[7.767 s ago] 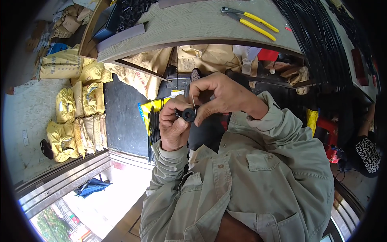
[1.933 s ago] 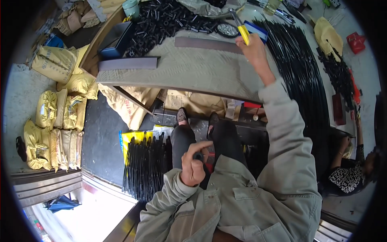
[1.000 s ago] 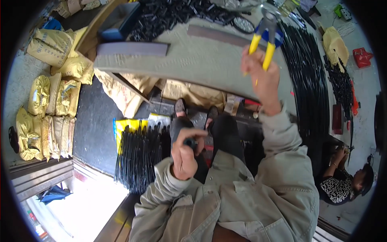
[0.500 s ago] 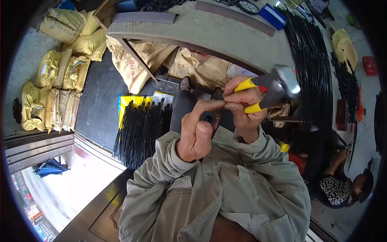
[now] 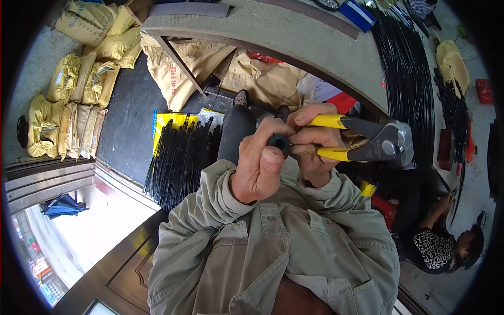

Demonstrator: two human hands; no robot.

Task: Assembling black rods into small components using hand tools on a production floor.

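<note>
In front of my chest, my left hand point(image 5: 261, 160) is closed round a black tube point(image 5: 279, 142), whose round hollow end faces up between thumb and forefinger. My right hand point(image 5: 316, 144) is closed on end-cutting pliers point(image 5: 387, 142) with yellow and black handles. The steel jaws point away to the right, and the handles are spread with fingers between them. Thumb and fingertips of the right hand pinch together just beside the tube; whatever small thing they may hold is hidden. A dense bundle of thin black rods point(image 5: 181, 163) stands left of my knees.
A grey workbench point(image 5: 294, 44) crosses ahead, with a blue box point(image 5: 358, 18) on it. Long black strips point(image 5: 404, 79) hang over its right end. Yellow-brown sacks point(image 5: 86, 84) are stacked at left; another sack point(image 5: 262, 79) lies under the bench. A co-worker point(image 5: 438, 247) sits at lower right.
The pliers have swung down and their jaws now point right. My hands have drawn closer together, the right fingertips now right beside the tube. My view has shifted slightly.
</note>
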